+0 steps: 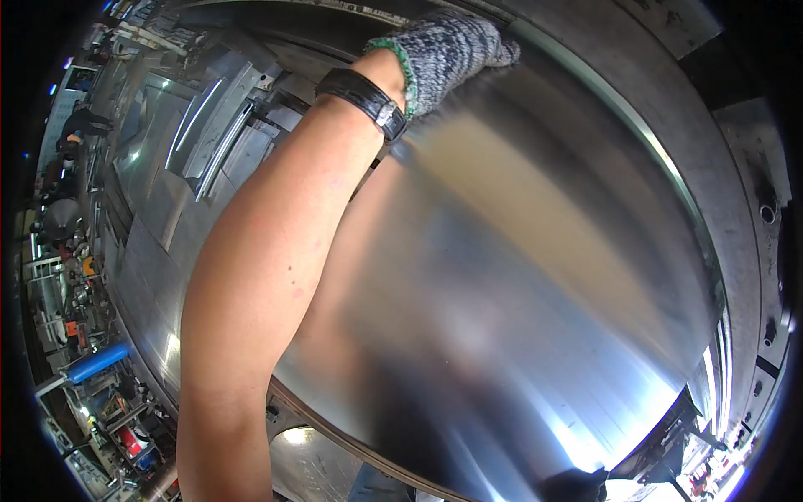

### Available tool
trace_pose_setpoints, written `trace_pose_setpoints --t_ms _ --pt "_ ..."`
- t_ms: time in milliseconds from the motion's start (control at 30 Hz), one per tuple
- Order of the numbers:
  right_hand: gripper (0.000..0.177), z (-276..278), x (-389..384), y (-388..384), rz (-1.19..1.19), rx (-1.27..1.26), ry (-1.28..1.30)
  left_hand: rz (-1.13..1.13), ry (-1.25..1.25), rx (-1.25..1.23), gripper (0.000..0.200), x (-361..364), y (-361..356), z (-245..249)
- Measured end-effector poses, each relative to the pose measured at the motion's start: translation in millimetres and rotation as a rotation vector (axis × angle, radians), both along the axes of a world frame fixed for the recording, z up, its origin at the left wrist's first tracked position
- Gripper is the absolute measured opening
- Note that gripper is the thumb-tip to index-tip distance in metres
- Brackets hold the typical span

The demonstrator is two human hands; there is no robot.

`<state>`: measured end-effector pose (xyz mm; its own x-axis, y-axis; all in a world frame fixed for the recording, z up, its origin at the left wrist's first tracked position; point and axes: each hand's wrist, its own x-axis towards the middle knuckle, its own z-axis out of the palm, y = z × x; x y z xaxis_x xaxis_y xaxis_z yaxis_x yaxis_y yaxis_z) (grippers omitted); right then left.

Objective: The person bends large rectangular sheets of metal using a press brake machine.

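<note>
My left hand (456,63) wears a grey-and-white knitted glove with a green cuff. It reaches to the far left corner of a large shiny metal sheet (519,243) and rests on it, palm down. The fingers point right along the sheet's far edge and look stretched out, though most are hidden behind the back of the hand. A black-strapped watch (360,96) sits on the wrist. The sheet mirrors my forearm in a blur. My right hand cannot be made out; only a dark shape (577,485) shows at the sheet's near edge.
Grey machine framework (711,151) curves along the far and right sides of the sheet. Metal plates and strips (213,125) lie to the left. Beyond them are a blue cylinder (96,364), cluttered tools and a person (79,125) in dark clothing.
</note>
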<state>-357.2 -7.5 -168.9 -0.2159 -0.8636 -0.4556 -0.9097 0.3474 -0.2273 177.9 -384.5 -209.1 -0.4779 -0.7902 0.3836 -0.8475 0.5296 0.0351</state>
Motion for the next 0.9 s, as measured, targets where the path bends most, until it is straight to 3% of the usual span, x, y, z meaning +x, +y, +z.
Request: trace_pose_setpoints --t_ms 33,167,233,300,367,400,467,500,567,600,667,700,767,800,867,900 --pt "0.024 -0.1 -3.4 1.6 0.007 0.004 0.022 -0.023 0.238 0.233 0.023 -0.3 -2.8 4.9" --pt "0.024 1.6 -17.3 6.8 0.034 0.022 0.118 0.053 0.255 0.368 0.021 -1.1 -6.8 4.5" --pt "0.024 0.8 -23.7 8.0 0.049 0.032 0.162 0.103 -0.283 0.014 0.022 0.6 -10.6 -6.9" --pt "0.024 1.3 -28.3 9.6 0.059 0.042 0.209 0.044 -0.140 -0.022 0.025 1.7 -5.4 -3.5" --pt "0.024 3.9 -27.2 9.1 0.066 0.054 0.252 0.025 0.279 0.339 0.024 0.7 -5.8 1.1" --pt "0.024 8.1 -23.4 9.4 0.068 0.060 0.272 0.024 0.278 0.340 0.024 2.3 -7.8 -7.3" --pt "0.025 16.5 -3.0 -2.9 0.062 0.152 0.343 -0.214 0.864 0.508 0.024 5.8 -13.7 -26.7" --pt "0.029 19.9 7.0 -7.5 0.057 0.244 0.416 -0.215 0.864 0.505 0.024 -1.7 -8.2 -6.1" --pt "0.029 17.9 13.3 -4.4 0.005 0.155 0.340 0.226 0.673 0.772 0.024 -12.7 0.4 30.2" --pt "0.029 14.7 16.1 -2.2 -0.049 0.067 0.261 0.226 0.674 0.771 0.024 -10.2 0.0 23.8" --pt "0.030 6.8 20.9 3.6 -0.158 -0.106 0.103 0.063 0.120 0.167 0.023 -6.3 1.4 11.6" --pt "0.031 2.4 23.2 6.9 -0.212 -0.193 0.025 0.062 0.121 0.167 0.023 -6.9 0.9 11.0" --pt "0.032 -7.1 26.3 11.5 -0.316 -0.367 -0.133 0.109 0.426 0.392 0.021 -8.4 0.1 9.7" --pt "0.032 -12.4 27.5 13.2 -0.366 -0.454 -0.213 0.110 0.429 0.391 0.021 -6.7 -2.7 5.3" --pt "0.033 -22.2 28.6 16.0 -0.464 -0.628 -0.378 0.081 -0.129 0.040 0.019 -3.5 -8.3 -2.9" --pt "0.034 -26.0 28.5 17.7 -0.513 -0.713 -0.461 0.083 -0.129 0.041 0.019 -3.1 -9.0 -6.0"
